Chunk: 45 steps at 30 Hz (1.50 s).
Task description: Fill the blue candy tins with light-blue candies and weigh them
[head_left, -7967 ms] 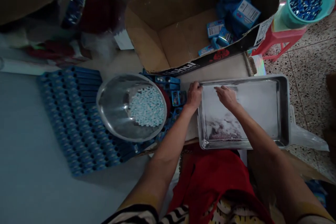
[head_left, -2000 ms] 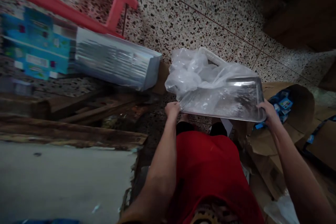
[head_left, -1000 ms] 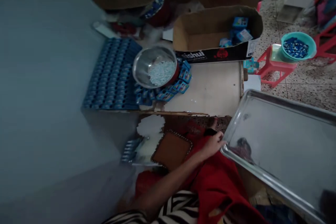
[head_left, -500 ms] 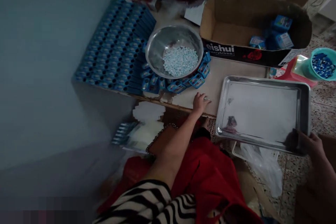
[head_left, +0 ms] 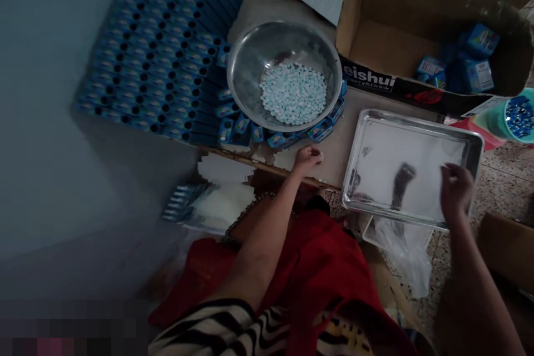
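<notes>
My left hand (head_left: 309, 158) is over the table's front edge, just below the steel bowl (head_left: 237, 89), with its fingers curled together; what they hold, if anything, is too small to name. The bowl contains many pale blue and white pellets (head_left: 294, 93). Above the right part of the metal tray (head_left: 417, 217) is my right hand (head_left: 456, 186), its fingers bent inward round something I cannot make out. A dark reflection shows on the tray's shiny bottom. Small blue boxes (head_left: 320, 130) lie around the bowl's base.
Rows of blue boxes (head_left: 150, 50) are stacked against the wall at the left. An open carton (head_left: 375, 55) with a few blue packs stands behind the tray. At the right edge is a turquoise cup (head_left: 496, 119) of shiny blue pieces. A plastic bag (head_left: 411, 258) hangs below the tray.
My right hand has left the tray's right corner and moved left over its surface, fingers now curled. The fingers of my left hand have closed. The view has shifted closer to the table.
</notes>
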{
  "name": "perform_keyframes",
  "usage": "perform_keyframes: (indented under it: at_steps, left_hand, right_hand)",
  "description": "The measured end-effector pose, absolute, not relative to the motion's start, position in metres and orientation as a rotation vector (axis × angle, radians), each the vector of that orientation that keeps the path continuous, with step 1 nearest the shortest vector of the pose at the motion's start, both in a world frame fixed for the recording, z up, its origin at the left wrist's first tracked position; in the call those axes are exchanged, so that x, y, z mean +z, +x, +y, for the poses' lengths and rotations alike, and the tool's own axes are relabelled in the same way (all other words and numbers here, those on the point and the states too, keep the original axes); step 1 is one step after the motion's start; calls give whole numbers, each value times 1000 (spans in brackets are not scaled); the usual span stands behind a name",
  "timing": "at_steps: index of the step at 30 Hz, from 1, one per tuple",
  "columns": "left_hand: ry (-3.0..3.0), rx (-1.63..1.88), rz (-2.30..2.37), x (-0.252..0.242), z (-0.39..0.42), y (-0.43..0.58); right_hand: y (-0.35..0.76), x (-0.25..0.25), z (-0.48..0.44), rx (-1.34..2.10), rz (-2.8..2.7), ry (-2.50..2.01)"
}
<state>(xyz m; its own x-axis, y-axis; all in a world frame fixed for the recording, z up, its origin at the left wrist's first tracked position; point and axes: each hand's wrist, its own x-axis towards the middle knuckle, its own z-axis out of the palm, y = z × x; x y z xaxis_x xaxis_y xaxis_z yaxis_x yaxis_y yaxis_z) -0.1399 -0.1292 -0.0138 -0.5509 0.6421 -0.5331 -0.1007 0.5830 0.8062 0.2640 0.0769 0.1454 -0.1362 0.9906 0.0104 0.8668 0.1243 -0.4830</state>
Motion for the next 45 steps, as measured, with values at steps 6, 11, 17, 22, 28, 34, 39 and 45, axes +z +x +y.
perform_keyframes:
  at_steps: [6, 11, 17, 22, 28, 34, 39, 45]
  left_hand:
    - [129, 1221, 1645, 6, -189, -152]
    - [108, 1189, 1567, 10, -205, -148]
    - [599, 804, 1907, 9, -200, -131]
    - [927, 507, 1978, 2, -191, -109]
    - [1064, 407, 1978, -4, -185, -95]
    - [1180, 443, 1944, -5, -195, -94]
    - [1281, 518, 1854, -10, -199, -108]
    - [1228, 592, 1920, -11, -186, -104]
  right_hand:
    - [-2, 89, 63, 624, -2844, -1194]
    - [-65, 33, 75, 493, -2922, -1233]
    - [-68, 22, 83, 493, -2871, -1424]
    - [-81, 16, 91, 470, -2831, -1581]
    - [-84, 18, 98, 380, -2828, -1618]
    - [-82, 31, 98, 379, -2857, -1528]
    - [-49, 60, 83, 764, -2420, -1597]
    - [-38, 136, 62, 1139, -1662, -1126]
